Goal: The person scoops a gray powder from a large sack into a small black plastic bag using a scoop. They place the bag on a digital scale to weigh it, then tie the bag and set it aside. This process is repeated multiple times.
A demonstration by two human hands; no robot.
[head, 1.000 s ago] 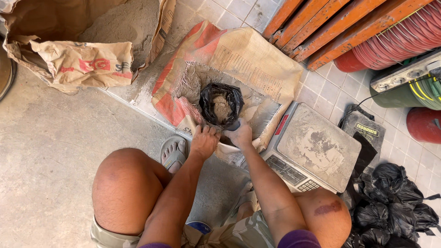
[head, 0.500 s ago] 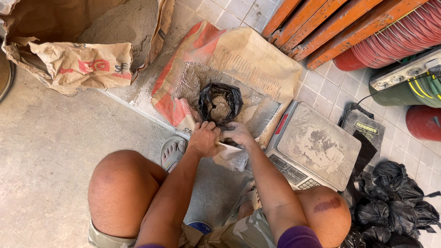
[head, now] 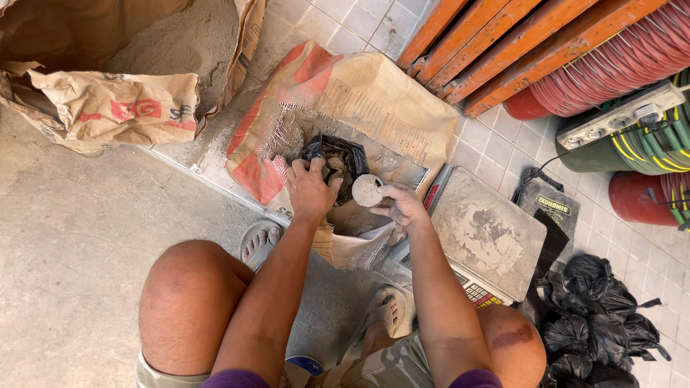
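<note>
My left hand (head: 310, 188) grips the rim of a small black plastic bag (head: 343, 154) that sits in the open mouth of a woven sack (head: 374, 100) of grey powder. My right hand (head: 404, 207) holds a small round dusty scoop (head: 368, 190) just to the right of the bag, its face coated in powder. Both hands are dusty. My knees frame the view from below.
A dusty weighing scale (head: 483, 233) stands right of the sack. Several tied black bags (head: 596, 316) lie at the lower right. A brown paper sack (head: 108, 100) of powder lies open upper left. Orange beams (head: 517, 43) and red hose coils (head: 611, 65) fill the upper right.
My right hand has let go of the bag rim and drawn back to the right, now holding the scoop. The left hand has kept its hold on the bag.
</note>
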